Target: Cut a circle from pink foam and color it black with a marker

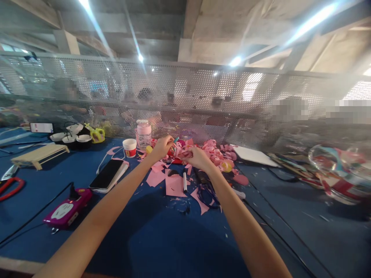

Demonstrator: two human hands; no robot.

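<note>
Both arms reach forward to a heap of pink scraps (216,154) at the back of the blue table. My left hand (163,147) is closed in a pinch, with a small teal item (176,139) at its fingertips. My right hand (197,157) has its fingers drawn together at the heap's front edge; what they hold, if anything, is too small to tell. Between and below the hands lie flat pink sheets (174,183), a white marker (184,182) and a dark blue coiled cord (207,195).
Left of the hands are a pink bottle (143,135), a paper cup (129,148), a phone (107,173), a magenta power strip (68,208) and red-handled scissors (11,187). A clear plastic container (344,177) is at right. A perforated screen (185,88) stands behind.
</note>
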